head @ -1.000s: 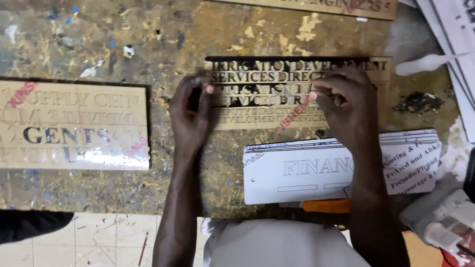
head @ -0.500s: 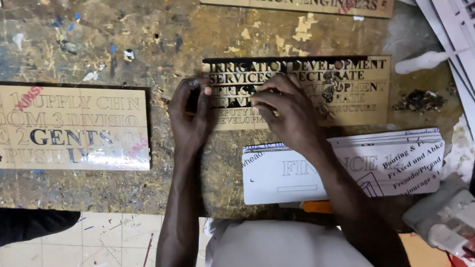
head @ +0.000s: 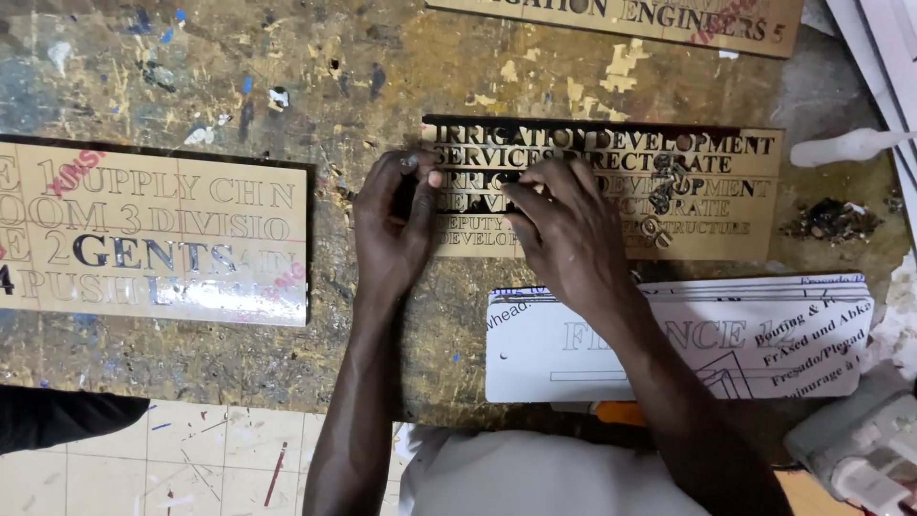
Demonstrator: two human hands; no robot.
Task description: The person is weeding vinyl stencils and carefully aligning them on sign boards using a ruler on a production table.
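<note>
A gold-coloured sign plate with cut black lettering lies on a paint-stained wooden workbench. My left hand presses on the plate's left end, fingers curled at its edge. My right hand rests beside it on the left-middle rows of letters, fingertips pinching at the lettering film. What the fingers grip is too small to tell. Small curls of peeled film lie on the plate's right half.
A second gold plate lies at the left. A white sheet with printed lines sits below the plate under my right forearm. Another gold plate is at the top edge. A white tool is at bottom right, dark scraps at right.
My right hand has moved leftwards across the plate, from its right half to the left-middle rows next to my left hand. The left hand has stayed at the plate's left end.
</note>
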